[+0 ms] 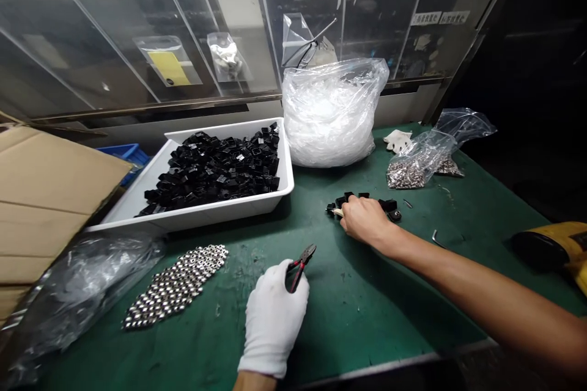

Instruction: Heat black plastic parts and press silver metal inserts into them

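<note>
My left hand (276, 311), in a white glove, is closed around a pair of pliers (302, 264) with red and black handles; the jaws point up and away from me over the green table. My bare right hand (364, 219) is at a small group of black plastic parts (389, 205) on the table. Its fingers are bent over a pale, thin item (338, 212) at the group's left end. Whether the fingers also grip a black part is hidden.
A white tray (288, 177) holds many black parts. Metal nuts (177, 284) lie at left, near a cardboard box (50, 195). Behind are a large plastic bag (332, 116), screw bags (406, 175) and a glove (398, 140). A hex key (438, 240) and yellow tool (554, 247) lie right.
</note>
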Tool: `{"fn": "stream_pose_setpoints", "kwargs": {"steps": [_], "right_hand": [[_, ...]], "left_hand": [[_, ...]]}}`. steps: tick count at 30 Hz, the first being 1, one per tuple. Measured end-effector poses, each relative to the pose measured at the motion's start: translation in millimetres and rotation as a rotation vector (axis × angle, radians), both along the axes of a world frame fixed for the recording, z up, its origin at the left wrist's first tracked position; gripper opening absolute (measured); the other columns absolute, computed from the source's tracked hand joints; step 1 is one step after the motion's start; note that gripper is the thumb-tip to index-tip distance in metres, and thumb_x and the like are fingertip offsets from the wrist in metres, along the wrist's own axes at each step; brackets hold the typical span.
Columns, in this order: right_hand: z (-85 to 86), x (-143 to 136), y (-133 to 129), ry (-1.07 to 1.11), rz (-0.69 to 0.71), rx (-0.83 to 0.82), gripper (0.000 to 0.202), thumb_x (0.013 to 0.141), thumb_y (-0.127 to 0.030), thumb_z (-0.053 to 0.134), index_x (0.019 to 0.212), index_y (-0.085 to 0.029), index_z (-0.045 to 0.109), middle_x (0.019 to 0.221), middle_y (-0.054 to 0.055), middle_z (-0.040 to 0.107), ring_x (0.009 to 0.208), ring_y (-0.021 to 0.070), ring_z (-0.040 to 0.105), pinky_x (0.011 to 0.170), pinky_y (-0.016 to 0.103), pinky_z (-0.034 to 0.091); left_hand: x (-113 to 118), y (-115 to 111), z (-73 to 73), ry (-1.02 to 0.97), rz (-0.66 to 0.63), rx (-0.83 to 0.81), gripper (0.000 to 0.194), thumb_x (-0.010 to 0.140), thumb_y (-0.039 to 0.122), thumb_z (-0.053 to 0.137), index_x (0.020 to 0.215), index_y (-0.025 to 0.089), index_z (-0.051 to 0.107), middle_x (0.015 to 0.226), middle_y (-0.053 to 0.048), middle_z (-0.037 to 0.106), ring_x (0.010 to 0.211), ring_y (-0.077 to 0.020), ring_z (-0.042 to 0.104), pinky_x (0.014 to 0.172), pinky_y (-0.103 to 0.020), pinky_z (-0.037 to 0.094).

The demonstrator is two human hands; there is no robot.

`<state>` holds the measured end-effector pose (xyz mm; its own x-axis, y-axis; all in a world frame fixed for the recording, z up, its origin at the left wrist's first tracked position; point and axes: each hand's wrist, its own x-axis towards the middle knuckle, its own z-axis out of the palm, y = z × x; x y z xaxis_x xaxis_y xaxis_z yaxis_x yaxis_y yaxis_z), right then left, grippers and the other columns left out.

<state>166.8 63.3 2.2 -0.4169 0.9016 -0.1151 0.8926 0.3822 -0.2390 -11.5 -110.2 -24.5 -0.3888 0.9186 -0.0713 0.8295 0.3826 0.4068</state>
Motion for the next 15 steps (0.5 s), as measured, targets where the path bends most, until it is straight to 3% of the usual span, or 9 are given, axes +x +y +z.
{"fn": "stream_pose_setpoints", "kwargs": {"steps": [3, 6, 10, 15], "right_hand": [[12.7, 5.5, -10.8, 0.21, -0.064, -0.169, 0.01, 0.084, -0.02, 0.06, 0.078, -0.012, 0.064, 0.086, 0.009, 0.06, 0.088, 0.0258, 0.058, 0.085, 0.042, 0.044], [21.3, 15.6, -31.2, 0.486, -0.128, -0.487, 0.02, 0.085, -0.028, 0.053, 0.073, -0.014, 0.062, 0.066, 0.004, 0.052, 0.067, 0.0203, 0.054, 0.065, 0.034, 0.044], [19.6, 24.3, -71.7, 0.899, -0.253, -0.982, 0.028, 0.087, -0.034, 0.045, 0.098, -0.015, 0.062, 0.078, 0.002, 0.052, 0.06, 0.0131, 0.049, 0.051, 0.028, 0.044], [10.4, 25.0, -115.2, 1.281, -0.413, -1.354, 0.024, 0.089, -0.035, 0.047, 0.099, -0.015, 0.056, 0.082, 0.0, 0.046, 0.062, 0.0094, 0.046, 0.051, 0.024, 0.044]], "left_hand": [[0.3, -6.9, -0.1, -0.064, 0.029, 0.045, 0.015, 0.091, 0.035, 0.054, 0.1, 0.029, 0.065, 0.099, -0.001, 0.069, 0.092, -0.0197, 0.065, 0.078, -0.03, 0.044], [2.8, -14.4, -2.5, -0.035, 0.027, 0.149, 0.019, 0.092, 0.034, 0.054, 0.107, 0.028, 0.065, 0.103, -0.001, 0.07, 0.095, -0.0203, 0.065, 0.084, -0.031, 0.046], [10.1, -22.4, -4.1, 0.271, 0.03, 0.336, 0.039, 0.088, 0.036, 0.059, 0.123, 0.02, 0.061, 0.116, -0.009, 0.069, 0.105, -0.0297, 0.063, 0.09, -0.041, 0.046], [19.2, -25.4, 1.4, 0.433, -0.019, 0.393, 0.043, 0.087, 0.036, 0.061, 0.125, 0.017, 0.061, 0.116, -0.011, 0.068, 0.106, -0.033, 0.061, 0.091, -0.046, 0.044]]}}
